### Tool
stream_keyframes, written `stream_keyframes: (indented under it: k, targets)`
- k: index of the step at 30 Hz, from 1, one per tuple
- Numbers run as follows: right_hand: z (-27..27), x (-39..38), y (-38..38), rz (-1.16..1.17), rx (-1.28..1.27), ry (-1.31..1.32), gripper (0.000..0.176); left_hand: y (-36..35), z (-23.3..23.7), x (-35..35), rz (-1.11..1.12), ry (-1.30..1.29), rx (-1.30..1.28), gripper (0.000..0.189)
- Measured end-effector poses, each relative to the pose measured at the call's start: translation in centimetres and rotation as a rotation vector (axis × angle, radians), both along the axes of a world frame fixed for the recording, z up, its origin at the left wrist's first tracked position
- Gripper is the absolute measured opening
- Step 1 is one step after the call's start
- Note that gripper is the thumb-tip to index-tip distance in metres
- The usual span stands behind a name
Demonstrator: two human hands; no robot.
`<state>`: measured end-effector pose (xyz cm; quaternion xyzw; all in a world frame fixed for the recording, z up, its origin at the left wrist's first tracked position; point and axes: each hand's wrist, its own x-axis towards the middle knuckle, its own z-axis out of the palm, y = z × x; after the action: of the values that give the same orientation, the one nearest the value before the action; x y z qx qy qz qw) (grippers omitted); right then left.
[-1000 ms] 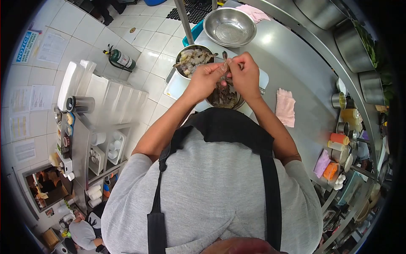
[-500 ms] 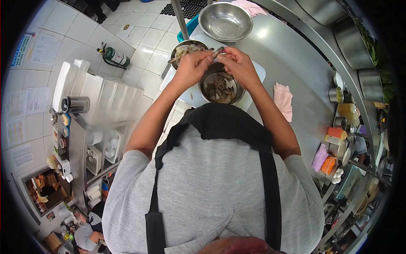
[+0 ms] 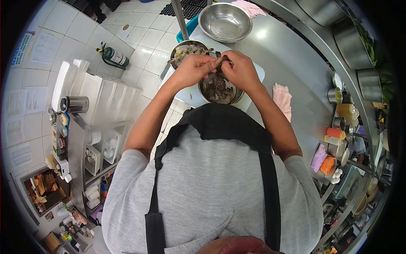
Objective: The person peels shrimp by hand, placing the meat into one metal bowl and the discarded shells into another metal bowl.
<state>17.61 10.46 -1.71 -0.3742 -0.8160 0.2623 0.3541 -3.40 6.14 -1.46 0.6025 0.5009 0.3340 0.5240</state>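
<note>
My left hand (image 3: 193,70) and my right hand (image 3: 240,70) meet above a steel bowl (image 3: 237,95), both closed on one small greyish shrimp (image 3: 219,62). The left fingers pinch its paler end, while the right fingers grip the darker end. Dark shells and scraps (image 3: 219,88) lie in the bowl beneath. Behind my left hand stands a second steel bowl (image 3: 172,56) filled with shrimp (image 3: 186,50). Both bowls rest on a white board (image 3: 191,96).
An empty steel basin (image 3: 225,22) stands at the back of the steel counter (image 3: 292,63). One pink cloth (image 3: 282,100) lies right of the board. Pots and bottles line the right side. A metal post (image 3: 179,19) rises behind the shrimp bowl.
My right hand has turned, its back now facing up more, and moved slightly left and down. The left hand has shifted slightly down. A person at the lower left has mostly moved out of view.
</note>
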Motion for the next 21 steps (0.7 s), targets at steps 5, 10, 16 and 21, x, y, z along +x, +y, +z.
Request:
stream_keyframes:
  k: [5, 10, 16, 21]
  targets:
    - [-3.5, 1.3, 1.7, -0.105, -0.073, -0.009, 0.013, 2.3, -1.5, -1.8, 0.126, 0.438, 0.312, 0.027]
    - [-2.3, 1.1, 1.8, -0.116, -0.355, 0.062, 0.015, 1.7, -1.2, -2.3, 0.306, 0.691, 0.669, 0.030]
    - [3.0, -3.0, 0.9, 0.160, -0.292, -0.135, 0.019, 0.0, -1.6, 1.8, 0.383, -0.713, -0.498, 0.053]
    - [4.3, -3.5, 0.2, 0.272, 0.022, -0.282, 0.021, -0.4, -3.3, 1.0, 0.362, -1.273, -0.807, 0.037]
